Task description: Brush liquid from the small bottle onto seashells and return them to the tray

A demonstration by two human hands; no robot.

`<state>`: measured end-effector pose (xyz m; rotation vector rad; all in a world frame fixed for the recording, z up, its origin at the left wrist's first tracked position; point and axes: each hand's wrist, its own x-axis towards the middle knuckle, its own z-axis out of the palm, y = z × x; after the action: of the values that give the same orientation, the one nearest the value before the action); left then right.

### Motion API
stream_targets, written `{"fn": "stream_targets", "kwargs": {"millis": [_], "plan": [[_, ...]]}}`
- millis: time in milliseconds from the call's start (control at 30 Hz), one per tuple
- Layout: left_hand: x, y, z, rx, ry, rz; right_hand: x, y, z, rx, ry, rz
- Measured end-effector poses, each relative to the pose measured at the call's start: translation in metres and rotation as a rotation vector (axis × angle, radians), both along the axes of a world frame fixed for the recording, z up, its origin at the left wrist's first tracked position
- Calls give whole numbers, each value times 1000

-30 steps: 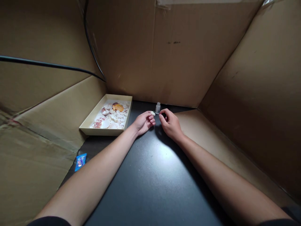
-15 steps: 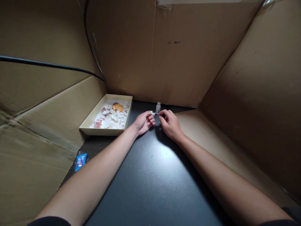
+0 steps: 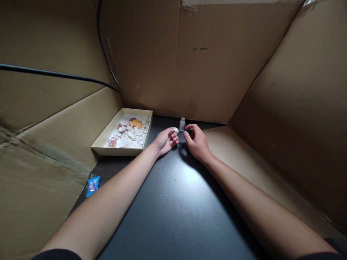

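Pinched between the thumb and fingertips of my left hand [image 3: 167,140] is a small white seashell [image 3: 176,130]. Just to its right, my right hand [image 3: 197,142] has thumb and forefinger curled round a small thin stick-like applicator [image 3: 181,130]. Its pale end points left at the shell, and my fingers hide the rest. Directly behind both hands a small see-through glass bottle [image 3: 182,124] stands upright on the black table [image 3: 162,202].
Left of my hands sits a shallow cream tray [image 3: 116,152] holding several seashells, one of them orange [image 3: 136,124]. A blue wrapped packet [image 3: 93,186] lies at the table's left edge. Cardboard walls [image 3: 206,79] enclose the table, and a black cable [image 3: 54,74] hangs at the left.
My right fingers have shifted slightly to the right and parted a little, drawing the applicator's end back from the shell. The shell looks turned, showing more of its white face.
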<state>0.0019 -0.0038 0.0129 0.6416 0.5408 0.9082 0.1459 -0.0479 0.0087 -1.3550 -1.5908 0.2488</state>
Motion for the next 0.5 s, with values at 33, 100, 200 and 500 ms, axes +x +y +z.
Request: {"fn": "stream_targets", "kwargs": {"millis": [33,100,200,500], "plan": [[0,0,0,-3,0,-1,0,0,0,3,14,-8],[0,0,0,-4,1,-2,0,0,0,26,18,4],[0,0,0,-2,0,-2,0,0,0,39,-27,12],[0,-1,1,-5,2,3,-1,-2,2,38,-37,-12]]}}
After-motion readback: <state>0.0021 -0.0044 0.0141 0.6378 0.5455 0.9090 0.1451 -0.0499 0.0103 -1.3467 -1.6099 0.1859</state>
